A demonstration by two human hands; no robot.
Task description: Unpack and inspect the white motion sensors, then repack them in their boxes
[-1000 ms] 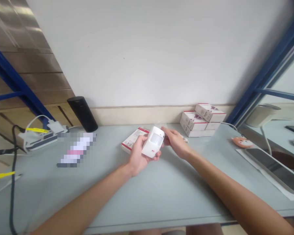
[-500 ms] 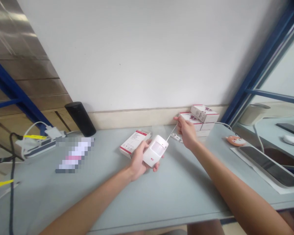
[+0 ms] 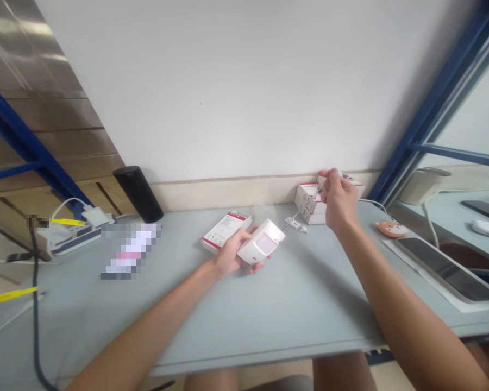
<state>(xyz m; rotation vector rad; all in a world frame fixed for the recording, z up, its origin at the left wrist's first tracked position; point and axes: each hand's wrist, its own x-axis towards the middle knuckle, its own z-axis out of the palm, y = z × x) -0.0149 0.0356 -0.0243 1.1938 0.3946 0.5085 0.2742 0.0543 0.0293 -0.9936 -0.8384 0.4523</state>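
Note:
A white device with a rounded window on its face is held tilted over the table in my left hand, whose fingers wrap round it from the left and below. A thin pale cord runs from the device's right end up to my right hand. My right hand is closed in a pinch on that cord, raised before the stacked boxes. Behind my left hand lies a flat white box with red edges. A small white part rests on the table beneath the cord.
On the grey table stand a black cylinder and a power strip with cables at the left. An orange-and-white object and a phone lie at the right. A wall closes off the back.
My right hand has moved up and to the right, and more of the cord stretches between it and the device. The device in my left hand has turned a little. The view has shifted slightly.

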